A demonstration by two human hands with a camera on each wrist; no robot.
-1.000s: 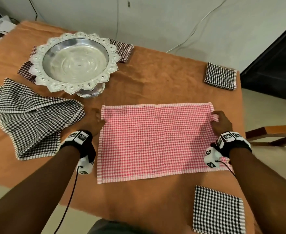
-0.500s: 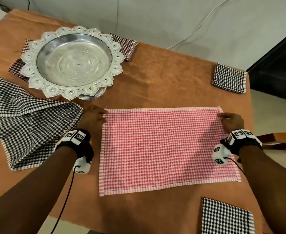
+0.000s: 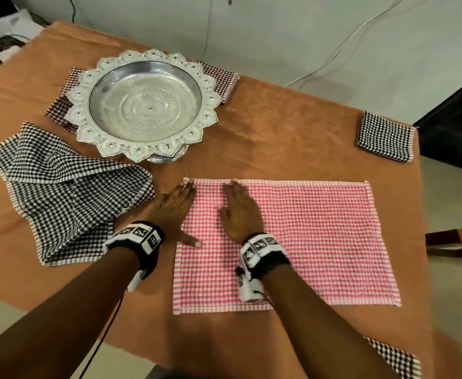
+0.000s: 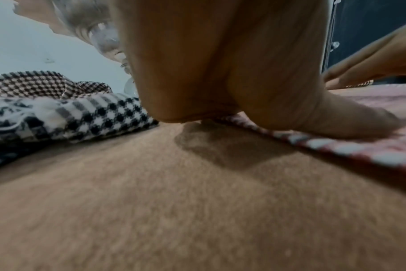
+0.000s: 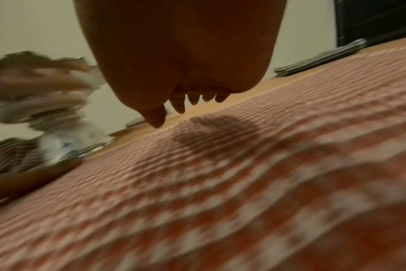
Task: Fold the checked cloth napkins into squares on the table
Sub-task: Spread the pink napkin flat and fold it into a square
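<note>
Both hands lie flat, fingers straight, holding nothing, at the left end of the red checked napkin [image 3: 292,242]. Left hand [image 3: 173,212] straddles its left edge, thumb on the cloth; right hand [image 3: 239,214] sits just inside, though the wrist view suggests it may hover. Napkin spread as a flat rectangle on the orange-covered table [image 3: 279,132], long axis left-right, far end well right of both hands. Coarse waffle weave, white-striped hem. Likely smoothing before a fold.
</note>
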